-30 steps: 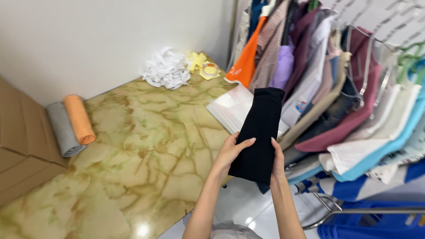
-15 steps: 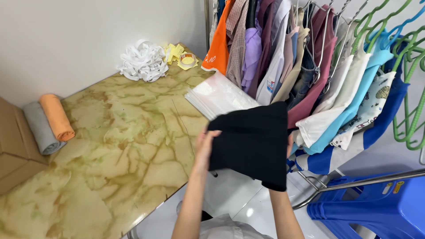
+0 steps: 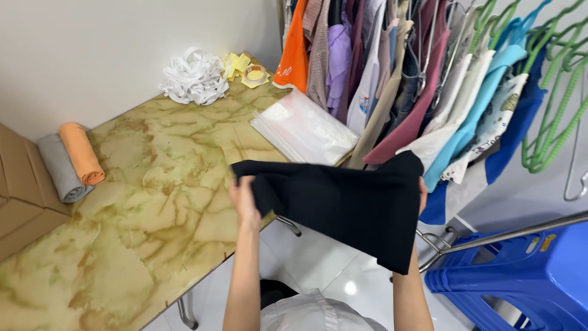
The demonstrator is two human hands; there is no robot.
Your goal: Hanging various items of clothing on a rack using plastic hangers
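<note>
We hold one black cloth [image 3: 343, 205] spread wide between our two hands, just off the table's edge.

Our left hand [image 3: 245, 199] grips the cloth's left corner over the marbled table [image 3: 153, 202]; our right hand [image 3: 421, 193] pinches the right corner, mostly hidden behind the fabric. On the table we count two rolled towels, one orange [image 3: 81, 153] and one grey [image 3: 58, 168], one stack of clear plastic bags [image 3: 303, 129], one heap of white strips [image 3: 195, 78] and one roll of tape [image 3: 255, 75]. Hanging clothes [image 3: 392, 67] crowd the rack beside it.
</note>
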